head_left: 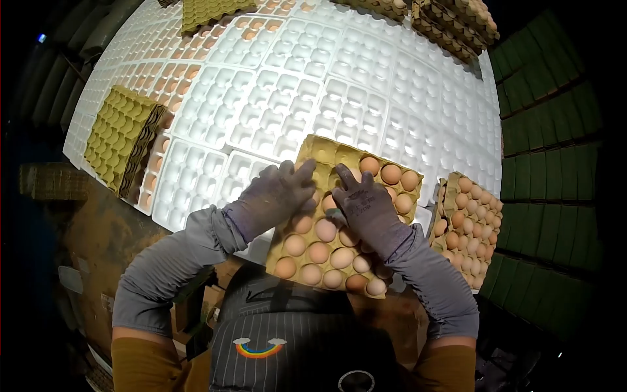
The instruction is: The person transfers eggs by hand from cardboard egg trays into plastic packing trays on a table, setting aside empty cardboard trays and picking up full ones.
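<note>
A yellow-brown pulp tray (277, 258) of brown eggs lies in front of me, over the near edge of the white trays. Several cups at its far left corner hold no egg. My left hand (274, 196), in a grey glove, is over the tray's left side with its fingers curled down at the cups. My right hand (366, 209), gloved too, reaches over the middle of the tray, fingers bent down among the eggs. What either set of fingertips holds, if anything, is hidden.
White foam trays (274, 104) cover the tabletop, some holding eggs at the left. A stack of pulp trays (121, 140) stands at the left, stacked egg trays (467, 228) at the right, more (450, 29) at the far right. Green crates (548, 170) line the right side.
</note>
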A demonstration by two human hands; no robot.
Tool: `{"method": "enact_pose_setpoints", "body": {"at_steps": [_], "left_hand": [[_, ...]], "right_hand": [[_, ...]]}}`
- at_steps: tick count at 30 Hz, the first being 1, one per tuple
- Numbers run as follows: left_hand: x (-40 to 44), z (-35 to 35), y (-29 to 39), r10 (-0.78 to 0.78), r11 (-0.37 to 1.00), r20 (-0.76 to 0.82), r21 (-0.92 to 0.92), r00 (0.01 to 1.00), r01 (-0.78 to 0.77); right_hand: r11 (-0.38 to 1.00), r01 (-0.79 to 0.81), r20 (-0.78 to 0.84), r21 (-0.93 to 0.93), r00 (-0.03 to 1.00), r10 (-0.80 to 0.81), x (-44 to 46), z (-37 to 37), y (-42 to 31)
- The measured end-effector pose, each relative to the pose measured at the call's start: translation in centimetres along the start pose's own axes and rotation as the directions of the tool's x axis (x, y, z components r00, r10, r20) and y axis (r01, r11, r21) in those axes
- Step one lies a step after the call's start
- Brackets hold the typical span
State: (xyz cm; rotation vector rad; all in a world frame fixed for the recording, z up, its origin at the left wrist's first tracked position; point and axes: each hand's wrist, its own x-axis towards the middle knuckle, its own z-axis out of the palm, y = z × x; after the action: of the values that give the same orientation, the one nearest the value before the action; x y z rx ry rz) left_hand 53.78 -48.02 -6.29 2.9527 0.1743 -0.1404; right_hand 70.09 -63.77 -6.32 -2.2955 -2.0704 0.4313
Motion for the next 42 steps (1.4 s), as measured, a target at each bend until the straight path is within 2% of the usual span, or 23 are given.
{"method": "enact_pose_setpoints", "body": {"at_steps": [5, 6, 7, 8, 11, 13, 14, 16, 17, 19, 20, 21, 22, 24, 27, 31, 32, 34, 36, 38, 40, 41, 42], "left_hand": [[0.0, 1.0, 0.9, 0.068, 0.992, -0.162, 0.117, 0.984, -0.049], [0.4, 0.9, 1.1, 0.067, 0.985, -0.083, 0.166, 0.994, -0.052], [0.5, 2.9, 0.7, 0.031, 0.999, -0.21, 0.05, 0.977, -0.021], [0.5, 2.5, 0.5, 0.045, 0.998, -0.194, 0.05, 0.98, -0.036], [-0.7, 1.6, 0.0, 0.0, 0.998, -0.158, -0.061, 0.987, -0.01], [-4.0, -0.1, -0.3, -0.167, 0.929, -0.253, -0.363, 0.953, 0.066], [-6.4, -0.9, -1.0, -0.249, 0.849, -0.29, -0.525, 0.924, 0.063], [-11.7, -0.8, -3.6, -0.383, 0.697, -0.168, -0.698, 0.908, 0.165], [-15.0, -1.5, -5.2, -0.45, 0.636, -0.096, -0.733, 0.888, 0.242], [-21.5, -0.5, -8.8, -0.606, 0.642, -0.085, -0.638, 0.791, 0.424], [-25.0, 0.8, -11.1, -0.579, 0.793, -0.152, -0.336, 0.801, 0.509], [-27.4, 0.8, -12.8, -0.686, 0.68, -0.021, -0.374, 0.727, 0.631], [-29.2, 1.5, -14.3, -0.675, 0.682, -0.01, -0.39, 0.738, 0.618], [-31.8, 3.4, -16.7, -0.62, 0.784, -0.128, -0.126, 0.774, 0.607], [-32.0, 4.3, -19.0, -0.556, 0.831, 0.016, -0.015, 0.831, 0.557], [-30.4, 5.2, -22.0, -0.381, 0.917, -0.184, -0.202, 0.906, 0.345], [-29.4, 5.4, -22.5, -0.362, 0.916, -0.091, -0.216, 0.928, 0.337], [-27.8, 5.6, -23.1, -0.317, 0.914, 0.089, -0.236, 0.944, 0.329], [-27.2, 4.9, -23.7, -0.283, 0.902, 0.066, -0.319, 0.957, 0.289], [-26.8, 4.5, -23.3, -0.396, 0.794, -0.1, -0.537, 0.913, 0.286], [-25.5, 6.2, -21.5, -0.395, 0.771, -0.183, -0.598, 0.9, 0.217], [-24.6, 7.0, -20.5, -0.38, 0.772, -0.249, -0.615, 0.891, 0.157], [-23.8, 7.9, -19.6, -0.363, 0.771, -0.315, -0.63, 0.877, 0.093]], "right_hand": [[0.985, -0.017, -0.065, -0.169, 0.998, 0.006, 0.2, 1.3, -1.0], [0.979, -0.016, -0.085, -0.203, 0.996, -0.001, 0.5, 1.6, -1.7], [0.976, 0.015, -0.083, -0.216, 0.996, -0.033, 0.4, 1.5, -1.4], [0.972, 0.046, -0.081, -0.229, 0.995, -0.066, 0.3, 1.4, -1.0], [1.0, 0.001, -0.247, -0.031, 0.969, -0.009, -0.9, -0.3, -1.3], [0.965, -0.1, -0.313, 0.244, 0.933, 0.176, -2.2, -1.0, -1.8], [0.859, -0.202, -0.21, 0.47, 0.92, 0.331, -2.6, -2.1, -3.2], [0.628, -0.279, -0.029, 0.726, 0.901, 0.433, -2.5, -3.3, -7.1], [0.631, -0.128, -0.116, 0.765, 0.937, 0.33, -2.3, -1.3, -8.6], [0.695, -0.031, -0.153, 0.718, 0.968, 0.2, 0.4, 1.0, -14.4], [0.676, -0.058, -0.102, 0.735, 0.975, 0.195, 2.2, 1.6, -17.9], [0.741, 0.007, -0.131, 0.672, 0.985, 0.109, 4.2, 2.9, -20.4], [0.768, -0.003, -0.108, 0.641, 0.99, 0.095, 5.8, 4.6, -22.7], [0.857, 0.082, -0.234, 0.508, 0.971, 0.046, 8.4, 8.3, -25.9], [0.952, 0.0, -0.196, 0.306, 0.979, 0.063, 10.5, 11.2, -28.4], [0.899, 0.027, -0.171, 0.438, 0.984, 0.054, 12.9, 10.7, -32.2], [0.89, 0.069, -0.212, 0.451, 0.977, 0.032, 13.8, 11.3, -33.2], [0.881, 0.079, -0.11, 0.466, 0.993, -0.031, 15.3, 11.6, -33.9], [0.859, 0.024, -0.162, 0.512, 0.984, 0.068, 16.0, 10.6, -33.5], [0.822, -0.028, -0.199, 0.569, 0.965, 0.171, 16.4, 10.8, -32.9], [0.842, 0.046, -0.498, 0.538, 0.823, 0.274, 17.4, 13.8, -31.3], [0.908, 0.051, -0.485, 0.416, 0.857, 0.174, 17.7, 15.4, -30.4], [0.84, 0.038, -0.469, 0.541, 0.843, 0.264, 17.7, 15.6, -30.5]]}}
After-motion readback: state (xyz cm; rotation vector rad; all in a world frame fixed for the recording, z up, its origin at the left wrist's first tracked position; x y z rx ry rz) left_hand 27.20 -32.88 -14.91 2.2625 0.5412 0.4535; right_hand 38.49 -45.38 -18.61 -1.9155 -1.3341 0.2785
